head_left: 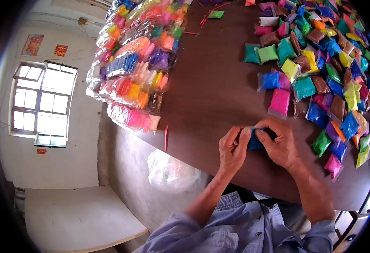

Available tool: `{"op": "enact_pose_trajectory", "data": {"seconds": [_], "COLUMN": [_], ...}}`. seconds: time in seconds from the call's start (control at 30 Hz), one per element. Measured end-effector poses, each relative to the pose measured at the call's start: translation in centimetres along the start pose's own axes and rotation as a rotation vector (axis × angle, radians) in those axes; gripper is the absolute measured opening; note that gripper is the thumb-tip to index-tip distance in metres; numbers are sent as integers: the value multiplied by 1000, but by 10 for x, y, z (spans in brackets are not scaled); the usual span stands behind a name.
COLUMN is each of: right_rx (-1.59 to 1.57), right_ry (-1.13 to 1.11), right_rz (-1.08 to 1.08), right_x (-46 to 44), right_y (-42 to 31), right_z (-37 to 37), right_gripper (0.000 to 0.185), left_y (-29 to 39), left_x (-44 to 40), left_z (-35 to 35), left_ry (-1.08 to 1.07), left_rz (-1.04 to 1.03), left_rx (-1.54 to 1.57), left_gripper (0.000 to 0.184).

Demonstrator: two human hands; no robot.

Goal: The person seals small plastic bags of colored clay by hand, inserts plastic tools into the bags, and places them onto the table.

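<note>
Both hands meet over the front part of the brown table (218, 84). Between them is a small blue packet (255, 143), partly covered by the fingers. My left hand (233, 145) pinches its left side with thumb and forefinger. On the other side, my right hand (280, 141) grips the packet's upper right with the thumb across it. A pink packet (280, 101) lies on the table just beyond my right hand. What the blue packet contains cannot be made out.
Many small coloured packets (305, 87) are heaped along the right. Larger clear bags of coloured packets (126, 86) are stacked at the left edge. A red strip (166, 138) lies near the table's left edge; a green packet (215, 14) lies far back. Below is a clear plastic bag (172, 168).
</note>
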State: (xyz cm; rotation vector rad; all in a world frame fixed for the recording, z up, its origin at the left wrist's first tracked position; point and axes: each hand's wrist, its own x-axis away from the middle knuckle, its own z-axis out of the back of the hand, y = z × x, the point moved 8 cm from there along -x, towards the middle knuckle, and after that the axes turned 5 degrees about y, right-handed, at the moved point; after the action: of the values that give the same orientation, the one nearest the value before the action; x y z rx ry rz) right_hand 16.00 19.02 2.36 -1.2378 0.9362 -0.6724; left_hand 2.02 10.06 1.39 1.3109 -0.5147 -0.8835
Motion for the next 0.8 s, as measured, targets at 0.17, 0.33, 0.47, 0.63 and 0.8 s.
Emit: {"op": "enact_pose_trajectory", "data": {"seconds": [0.17, 0.33, 0.47, 0.63, 0.8], "right_rx": [89, 135, 26, 60, 53], "right_ry": [-29, 51, 180, 196, 257], "right_rz": [-25, 28, -77, -38, -132], "right_x": [0, 3, 10, 15, 39], "right_y": [-5, -8, 17, 8, -9], "right_z": [-3, -3, 4, 4, -1], "right_gripper": [10, 9, 11, 16, 27], "left_y": [5, 10, 3, 5, 7], "left_x": [0, -1, 3, 1, 2], "left_z": [2, 1, -8, -6, -4], "left_ry": [47, 49, -20, -28, -69], "left_rz": [-88, -106, 110, -94, -174], "left_rx": [-116, -125, 146, -29, -69], "left_gripper": [17, 17, 19, 17, 15]}}
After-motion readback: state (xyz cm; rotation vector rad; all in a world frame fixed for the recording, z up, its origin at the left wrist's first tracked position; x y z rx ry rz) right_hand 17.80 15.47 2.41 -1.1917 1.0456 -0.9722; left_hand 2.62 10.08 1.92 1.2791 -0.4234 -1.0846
